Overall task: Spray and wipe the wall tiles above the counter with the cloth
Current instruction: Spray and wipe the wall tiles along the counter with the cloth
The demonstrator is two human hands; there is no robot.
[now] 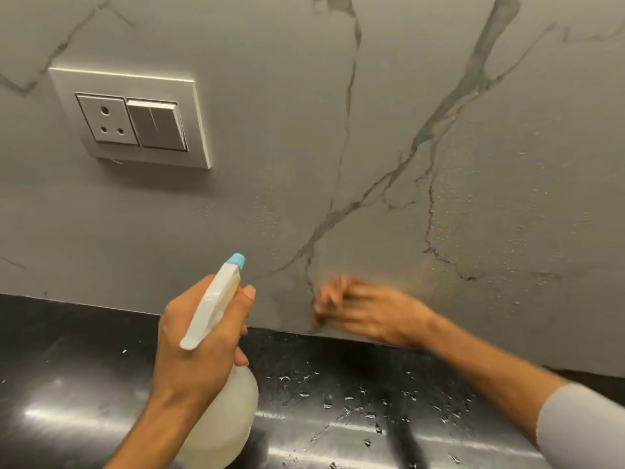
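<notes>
Wall [270, 198]: grey marble tiles, droplets at right
Counter [84, 384]: black, glossy, wet at lower centre
Left hand [199, 340]: grips spray bottle [220, 418]
Right hand [368, 313]: blurred, grip unclear
Socket [130, 120]: upper left

place: home kitchen | evidence: glossy black counter [84, 384] below marble-veined grey wall tiles [439, 96] | socket-and-switch plate [130, 116] above the counter, 1 socket

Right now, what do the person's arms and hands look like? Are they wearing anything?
Both hands are bare, with no gloves, rings or watch that I can see. The left hand and its forearm show no sleeve in the picture. The right hand is blurred, and that arm has a light grey sleeve pushed up near the elbow.
</notes>
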